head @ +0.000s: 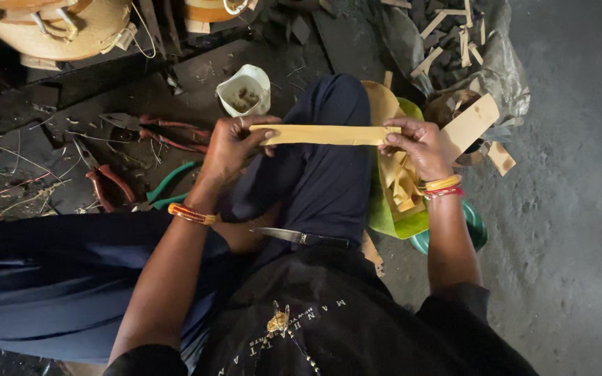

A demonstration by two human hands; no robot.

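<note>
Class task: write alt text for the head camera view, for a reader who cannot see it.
Seen from above, a seated person's left hand and right hand hold a flat tan strip level above their dark-trousered knee. A knife rests on their lap; pliers and a white cup lie on the floor.

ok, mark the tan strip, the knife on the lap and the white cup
tan strip (325,135), head view, middle of its flat face between the hands
knife (283,235), head view, on the bare blade
white cup (257,79), head view, on the right side of its rim

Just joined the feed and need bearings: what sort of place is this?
Probably a floor-level craft workshop: both hands hold a thin tan strip, pliers lie on the ground, and wood offcuts are piled nearby.
</note>
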